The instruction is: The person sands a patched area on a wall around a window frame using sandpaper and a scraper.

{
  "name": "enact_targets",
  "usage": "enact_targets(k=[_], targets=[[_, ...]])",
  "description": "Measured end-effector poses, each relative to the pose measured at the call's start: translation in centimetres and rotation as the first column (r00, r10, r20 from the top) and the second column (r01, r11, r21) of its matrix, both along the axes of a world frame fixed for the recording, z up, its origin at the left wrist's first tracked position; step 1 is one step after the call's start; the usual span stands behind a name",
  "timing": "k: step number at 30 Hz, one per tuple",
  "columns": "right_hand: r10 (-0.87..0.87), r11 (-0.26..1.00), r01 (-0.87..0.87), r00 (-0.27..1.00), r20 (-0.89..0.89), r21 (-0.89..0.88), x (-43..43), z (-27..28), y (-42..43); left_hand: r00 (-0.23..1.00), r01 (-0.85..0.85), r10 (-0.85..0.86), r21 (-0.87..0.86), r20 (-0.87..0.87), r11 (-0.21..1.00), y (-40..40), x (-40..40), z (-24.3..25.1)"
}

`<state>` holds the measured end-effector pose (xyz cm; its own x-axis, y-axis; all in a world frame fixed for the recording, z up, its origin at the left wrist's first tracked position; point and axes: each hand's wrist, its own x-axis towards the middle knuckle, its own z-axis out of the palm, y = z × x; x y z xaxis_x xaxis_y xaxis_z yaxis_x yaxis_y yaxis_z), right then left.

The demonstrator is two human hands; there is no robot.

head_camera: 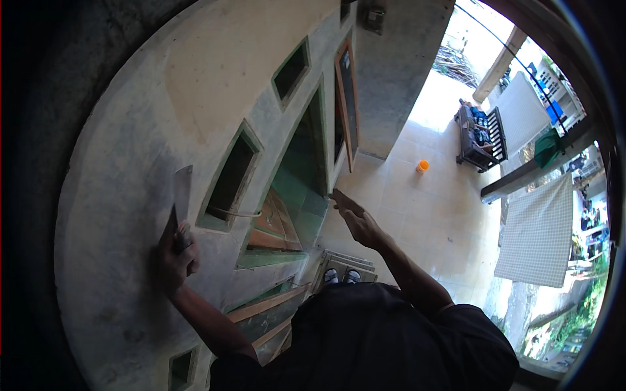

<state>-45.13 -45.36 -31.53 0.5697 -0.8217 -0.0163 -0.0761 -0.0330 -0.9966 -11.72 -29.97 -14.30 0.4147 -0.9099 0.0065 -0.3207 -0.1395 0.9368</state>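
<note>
My left hand (178, 256) is wrapped around the handle of a flat-bladed metal scraper (183, 188). Its blade points up along the grey plastered wall (132, 205), close to the surface; whether it touches cannot be made out. Patches of lighter and darker plaster show on this wall. Beside the blade is a small vent opening (230, 176) with a green frame. My right hand (359, 222) is stretched forward, seen edge-on, fingers straight with no object visible in it. It is nearest the lower corner of a green-framed window opening (305, 156).
My feet in sandals (352, 276) stand on a wooden platform (369, 268) above the tiled floor (381, 195). An orange container (422, 166) sits on the tiles. Farther off stands a dark wooden bench (481, 139) holding items. A wood-framed casement (347, 102) juts from the wall. Checked cloths (538, 234) hang at right.
</note>
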Motion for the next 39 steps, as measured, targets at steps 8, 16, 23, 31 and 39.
enact_targets(k=[8, 16, 23, 31, 39], targets=[[-0.101, 0.969, 0.152, 0.963, 0.248, -0.196, 4.5, 8.9, -0.5, 0.844, 0.322, -0.237, 0.102, -0.481, 0.941, -3.5, -12.2, -6.3], [-0.237, 0.581, 0.177, 0.971, 0.042, -0.794, 6.0, 6.0, -0.6, 0.689, 0.431, -0.324, 0.008, -0.648, 0.902, -0.9, -17.4, -7.0], [-0.320, 0.699, 0.233, 0.947, -0.004, -0.676, 6.7, 9.6, 1.9, 0.648, 0.401, -0.333, -0.066, -0.685, 0.914, -1.7, -17.4, -6.7], [-0.327, 0.649, 0.172, 0.942, -0.069, -0.741, 6.6, 10.7, 3.0, 0.652, 0.428, -0.332, -0.031, -0.682, 0.903, -1.2, -16.8, -7.2], [-0.338, 0.563, 0.117, 0.936, -0.098, -0.818, 7.4, 11.3, 3.8, 0.678, 0.398, -0.292, 0.003, -0.675, 0.917, -0.3, -16.7, -6.4]])
